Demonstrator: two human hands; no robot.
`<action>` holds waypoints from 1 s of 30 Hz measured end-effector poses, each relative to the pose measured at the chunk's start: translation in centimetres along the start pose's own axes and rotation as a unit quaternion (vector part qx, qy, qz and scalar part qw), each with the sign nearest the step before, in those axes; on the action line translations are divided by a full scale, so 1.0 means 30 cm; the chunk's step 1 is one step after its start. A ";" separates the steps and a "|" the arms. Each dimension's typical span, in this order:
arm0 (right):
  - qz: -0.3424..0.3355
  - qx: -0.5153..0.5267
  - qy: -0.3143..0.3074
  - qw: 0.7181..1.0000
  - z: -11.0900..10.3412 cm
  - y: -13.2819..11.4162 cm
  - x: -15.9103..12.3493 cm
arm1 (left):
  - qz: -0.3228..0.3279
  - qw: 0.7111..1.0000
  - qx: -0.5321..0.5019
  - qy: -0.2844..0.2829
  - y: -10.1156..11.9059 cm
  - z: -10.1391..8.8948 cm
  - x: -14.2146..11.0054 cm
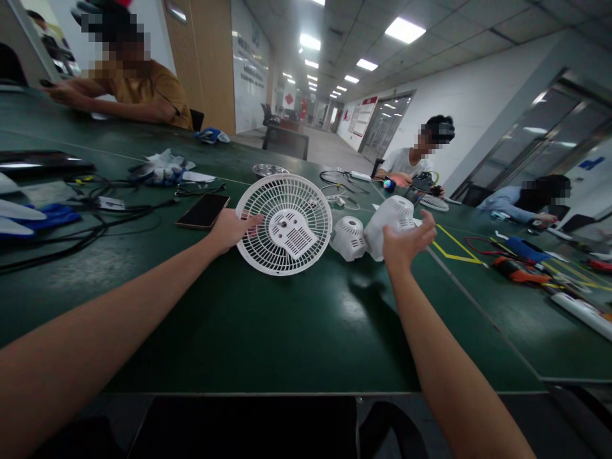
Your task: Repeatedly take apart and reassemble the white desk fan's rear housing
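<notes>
One half-closed hand [228, 231] clasps fan grille [297, 237]

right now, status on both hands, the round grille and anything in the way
Left hand gripping round grille by its rim. Right hand at larger white housing, grip unclear. Smaller white housing between grille and larger one.

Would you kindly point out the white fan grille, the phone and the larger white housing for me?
White fan grille [289, 231], head view: on its centre plate.
Phone [203, 211], head view: on its dark screen.
Larger white housing [384, 215], head view: on its smooth side.
</notes>
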State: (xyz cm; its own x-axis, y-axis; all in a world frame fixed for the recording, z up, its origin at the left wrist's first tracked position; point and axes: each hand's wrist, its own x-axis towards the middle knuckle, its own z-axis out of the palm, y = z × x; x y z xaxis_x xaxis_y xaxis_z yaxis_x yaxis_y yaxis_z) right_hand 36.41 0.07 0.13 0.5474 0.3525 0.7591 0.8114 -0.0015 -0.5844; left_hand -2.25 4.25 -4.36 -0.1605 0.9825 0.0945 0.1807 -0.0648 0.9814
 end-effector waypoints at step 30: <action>0.046 0.042 -0.118 0.991 0.047 -0.007 -0.039 | 0.035 0.999 -0.007 -0.033 -0.012 -0.005 0.010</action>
State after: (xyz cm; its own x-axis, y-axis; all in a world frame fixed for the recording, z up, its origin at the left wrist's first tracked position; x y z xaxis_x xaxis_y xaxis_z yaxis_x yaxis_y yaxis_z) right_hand 35.32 0.96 -1.05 0.5472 0.5641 0.6183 0.7343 0.0310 -0.6781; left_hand -2.51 4.54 -4.66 -0.0837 0.9847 0.1530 0.1760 -0.1365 0.9749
